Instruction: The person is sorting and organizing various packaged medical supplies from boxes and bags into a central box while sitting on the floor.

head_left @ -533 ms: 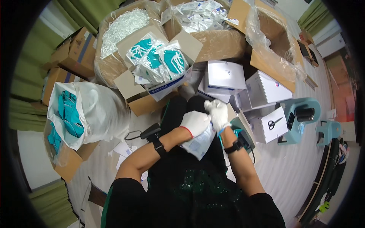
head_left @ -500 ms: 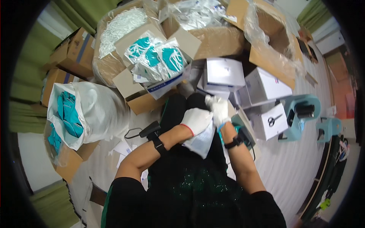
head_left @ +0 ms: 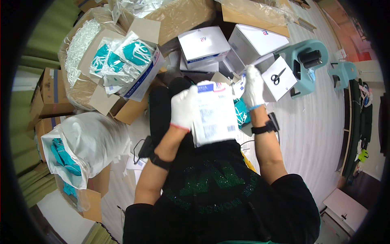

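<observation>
You hold a flat white pouch [head_left: 214, 114], glossy plastic, rectangular, printed with a blue band along its top edge and blocks of small print plus a barcode lower down; it sits upright over your lap, between both hands. Your left hand [head_left: 183, 107], in a white knit glove, is closed on the pouch's left edge, thumb in front. Your right hand [head_left: 252, 86], same glove, is raised beside the pouch's upper right corner, fingers curled loosely; whether it grips the pouch or only touches it, can't tell. Black bands sit on both wrists. Just beyond, white cardboard boxes [head_left: 203, 44] with small blue-red marks are stacked on the floor; scissors [head_left: 278, 76] lie on one. Left, an open brown carton [head_left: 122, 106] holds clear-wrapped teal masks [head_left: 122, 57]. A white plastic bag [head_left: 91, 140] of teal items sits lower left. A teal stool [head_left: 306, 59] stands right.
</observation>
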Demonstrator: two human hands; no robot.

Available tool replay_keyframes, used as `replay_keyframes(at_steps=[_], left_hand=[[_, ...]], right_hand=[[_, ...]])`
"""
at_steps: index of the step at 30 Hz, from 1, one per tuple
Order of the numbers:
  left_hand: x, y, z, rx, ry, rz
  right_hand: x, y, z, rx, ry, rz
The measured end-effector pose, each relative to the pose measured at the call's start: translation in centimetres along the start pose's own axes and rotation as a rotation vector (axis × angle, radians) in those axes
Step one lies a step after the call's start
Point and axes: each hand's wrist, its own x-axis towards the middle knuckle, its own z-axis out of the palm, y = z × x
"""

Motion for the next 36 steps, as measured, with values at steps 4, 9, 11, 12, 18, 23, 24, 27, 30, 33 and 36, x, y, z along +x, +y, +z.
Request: replay_keyframes(at_steps=[4,9,11,12,18,23,24,27,30,33,36], left_hand=[[6.1,-5.5,0.1,-0.015,-0.03,-0.215],[11.2,-13.0,3.8,-0.302,-0.214,-0.745],[10.6,-12.8,6.7,-0.259,-0.162,-0.911],[8.1,-9.3,9.0,-0.128,0.011,-0.944],[10.5,-13.7,9.0,-0.375,0.161,-1.128],[11.0,-14.9,8.9,-0.432,0.041,-1.208],[11.1,-15.4,9.0,-0.376,0.057,-1.197],[11.8,-16.6,9.1,-0.293,0.029,-1.191],[11.4,-17.2,9.4,-0.194,0.005,-1.12],[10.2,-16.0,10.2,-0.078,0.006,-1.074],[10.1,-15.2,9.6,-0.007,-0.017,-1.112]], right_hand=[[-4.9,-7.8,-2.5,-0.181,-0.289,-0.148],[-8.4,-5.7,-5.7,-0.244,-0.716,-0.089],[-10.1,-5.2,-7.2,-0.645,-0.591,-0.088],[-11.0,-5.8,-7.3,-0.82,-0.526,-0.14],[-10.8,-4.1,-10.1,-1.339,-0.338,-0.267],[-9.8,-4.1,-11.2,-1.387,-0.322,-0.379],[-9.5,-4.2,-11.3,-1.387,-0.328,-0.382],[-8.8,-4.8,-11.3,-1.273,-0.173,-0.173],[-8.5,-6.3,-10.5,-1.199,-0.159,-0.313],[-7.8,-6.8,-10.9,-1.166,-0.266,-0.374],[-7.4,-5.3,-12.5,-1.134,-0.437,-0.361]])
